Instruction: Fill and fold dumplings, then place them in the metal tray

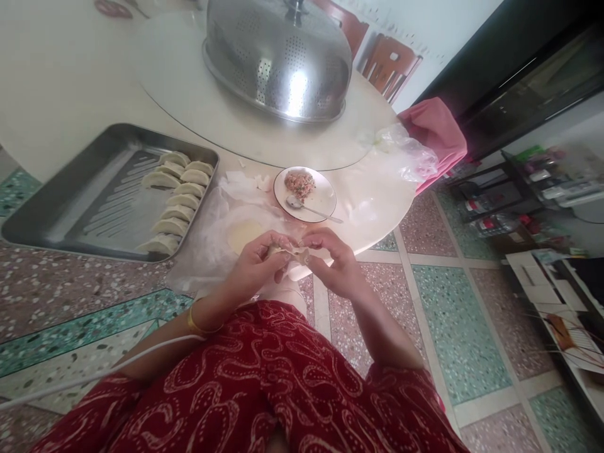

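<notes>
A pale dumpling is pinched between both my hands just above the near edge of the round table. My left hand grips its left end and my right hand grips its right end, fingertips meeting on the folded edge. Behind them a stack of round wrappers lies on a plastic sheet. A white plate with minced meat filling and a metal spoon sits just beyond my right hand.
A steel tray at the left holds several folded dumplings in a row. A perforated steel dome cover stands on the turntable. A crumpled clear bag and pink cloth lie at the right rim. A white cable crosses my lap.
</notes>
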A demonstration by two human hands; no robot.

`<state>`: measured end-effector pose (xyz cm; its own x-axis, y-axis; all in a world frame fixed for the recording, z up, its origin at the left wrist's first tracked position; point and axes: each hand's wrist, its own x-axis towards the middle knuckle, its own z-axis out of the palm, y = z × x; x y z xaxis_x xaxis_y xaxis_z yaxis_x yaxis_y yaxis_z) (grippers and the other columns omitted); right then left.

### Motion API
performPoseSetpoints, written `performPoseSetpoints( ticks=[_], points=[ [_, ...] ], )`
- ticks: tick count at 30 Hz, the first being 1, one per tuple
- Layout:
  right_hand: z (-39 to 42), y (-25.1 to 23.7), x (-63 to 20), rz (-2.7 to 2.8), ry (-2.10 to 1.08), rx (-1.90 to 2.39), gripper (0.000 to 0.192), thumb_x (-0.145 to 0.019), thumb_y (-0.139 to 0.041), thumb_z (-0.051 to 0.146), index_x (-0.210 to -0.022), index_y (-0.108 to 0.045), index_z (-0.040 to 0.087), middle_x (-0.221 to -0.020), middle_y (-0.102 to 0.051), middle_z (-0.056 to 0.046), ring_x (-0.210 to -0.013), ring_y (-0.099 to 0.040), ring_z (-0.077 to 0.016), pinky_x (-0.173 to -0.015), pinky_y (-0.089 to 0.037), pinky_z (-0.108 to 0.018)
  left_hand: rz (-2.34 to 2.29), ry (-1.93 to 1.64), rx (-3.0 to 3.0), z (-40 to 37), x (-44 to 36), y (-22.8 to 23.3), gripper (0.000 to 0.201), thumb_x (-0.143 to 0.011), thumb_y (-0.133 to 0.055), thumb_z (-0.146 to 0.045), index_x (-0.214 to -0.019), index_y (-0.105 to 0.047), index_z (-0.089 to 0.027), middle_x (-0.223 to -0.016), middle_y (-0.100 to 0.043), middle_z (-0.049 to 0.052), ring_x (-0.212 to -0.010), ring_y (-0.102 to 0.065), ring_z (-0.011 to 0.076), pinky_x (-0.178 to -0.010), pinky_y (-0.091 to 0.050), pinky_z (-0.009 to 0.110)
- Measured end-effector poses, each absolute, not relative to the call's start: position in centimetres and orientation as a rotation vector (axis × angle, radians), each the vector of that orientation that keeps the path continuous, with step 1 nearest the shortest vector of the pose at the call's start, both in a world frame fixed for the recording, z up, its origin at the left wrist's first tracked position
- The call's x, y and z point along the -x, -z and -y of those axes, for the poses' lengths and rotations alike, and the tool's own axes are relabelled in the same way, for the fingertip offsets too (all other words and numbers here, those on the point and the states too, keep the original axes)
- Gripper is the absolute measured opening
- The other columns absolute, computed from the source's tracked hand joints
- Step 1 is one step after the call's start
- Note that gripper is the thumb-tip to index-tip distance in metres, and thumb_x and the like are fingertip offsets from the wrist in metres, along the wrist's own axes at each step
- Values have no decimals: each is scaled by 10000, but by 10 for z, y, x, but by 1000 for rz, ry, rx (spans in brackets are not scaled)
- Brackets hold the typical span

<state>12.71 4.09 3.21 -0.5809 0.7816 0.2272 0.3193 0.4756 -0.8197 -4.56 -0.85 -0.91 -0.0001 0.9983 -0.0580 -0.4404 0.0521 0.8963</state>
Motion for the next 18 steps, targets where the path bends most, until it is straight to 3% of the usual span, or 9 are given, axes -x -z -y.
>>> performPoseSetpoints(
  ticks=[7, 13, 18],
  points=[
    [-39, -33, -122, 2182, -763, 1019, 114, -802, -607, 132, -851, -631, 231, -970, -614, -39, -945, -615, -181, -812, -531, -383, -887, -1328, -898, 11, 46, 10, 67, -791, -654, -205, -840, -624, -169, -1019, -662, 32, -473, -477, 24, -461, -422, 185],
    [-42, -36, -120, 2100, -1034, 1110, 116, -766, -570, 112, -735, -580, 224, -759, -589, 30, -769, -563, -132, -715, -464, -299, -938, -1267, -1077, 12, 48, 12, 87, -784, -622, -194, -870, -633, -181, -1037, -658, 55, -635, -555, 93, -514, -434, 195],
    [-44, -39, -120, 2056, -1211, 1125, 73, -770, -607, 153, -736, -630, 214, -756, -636, 33, -761, -579, -121, -732, -474, -300, -997, -1275, -1159, 12, 48, 12, 73, -770, -598, -165, -837, -614, -189, -988, -659, 35, -738, -581, 122, -583, -438, 204]
  ],
)
